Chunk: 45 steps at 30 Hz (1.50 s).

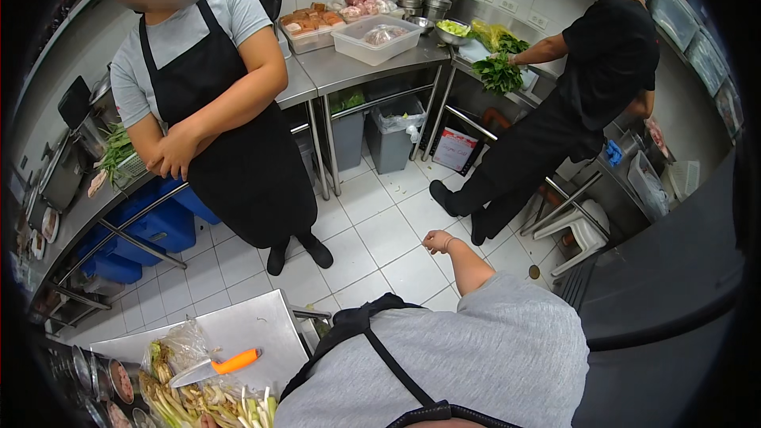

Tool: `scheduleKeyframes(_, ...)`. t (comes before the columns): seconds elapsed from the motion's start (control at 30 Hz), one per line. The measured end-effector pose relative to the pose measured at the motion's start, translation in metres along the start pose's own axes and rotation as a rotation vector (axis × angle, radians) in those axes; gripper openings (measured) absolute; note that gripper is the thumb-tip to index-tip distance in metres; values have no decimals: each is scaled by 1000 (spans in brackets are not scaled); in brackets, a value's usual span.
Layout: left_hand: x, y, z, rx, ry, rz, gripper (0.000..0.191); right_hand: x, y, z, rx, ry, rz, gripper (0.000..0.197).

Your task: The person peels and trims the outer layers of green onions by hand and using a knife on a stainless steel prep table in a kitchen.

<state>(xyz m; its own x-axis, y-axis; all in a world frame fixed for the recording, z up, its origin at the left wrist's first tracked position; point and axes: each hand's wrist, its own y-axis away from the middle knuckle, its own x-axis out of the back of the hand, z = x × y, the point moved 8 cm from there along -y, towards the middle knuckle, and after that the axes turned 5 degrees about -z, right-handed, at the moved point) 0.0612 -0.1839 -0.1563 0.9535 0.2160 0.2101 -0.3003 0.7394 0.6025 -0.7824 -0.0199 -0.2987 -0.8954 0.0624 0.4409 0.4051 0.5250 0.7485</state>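
My right hand (438, 242) hangs over the white floor tiles, its fingers loosely curled with nothing seen in them. At the bottom edge, a small part of my left hand (208, 421) shows among the green onions; the rest is cut off. A steel table (261, 321) stands at the lower left. On it lies a knife with an orange handle (236, 361), its blade resting on a clear plastic bag (185, 342) and vegetable trimmings (208, 395). White-and-green onion stalks (258, 407) lie beside them, close to my left hand.
A person in a black apron (232, 131) stands with folded arms; another in black (612, 53) holds leafy greens (498, 74) at a counter. Meat tubs (312, 38), a clear plastic bin (374, 50), a grey bin (392, 145), blue containers (157, 229) and a white stool (579, 232) surround the floor.
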Motion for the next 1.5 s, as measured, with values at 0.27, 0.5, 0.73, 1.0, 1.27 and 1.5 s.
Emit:
scheduleKeyframes(0.27, 9, 0, 0, -6, -7, 11, 54, -26, 8, 94, -276, 127, -162, 31)
scheduleKeyframes(0.5, 14, -1, -3, -8, -18, 16, 54, -20, 37, 65, -223, 136, -59, 38)
scheduleKeyframes(0.73, 14, -3, -8, -11, -10, 8, 54, -26, 13, 41, -155, 70, -90, 29)
scheduleKeyframes(1.0, 17, -5, -10, -10, -2, 10, 54, -23, 16, 45, -181, 127, -107, 29)
scheduleKeyframes(1.27, 20, -2, -14, 13, -21, 13, 54, -25, 29, 40, -167, 92, -61, 29)
scheduleKeyframes(1.5, 27, 7, -20, 63, -40, 17, 56, -22, 22, 32, -137, 108, -46, 30)
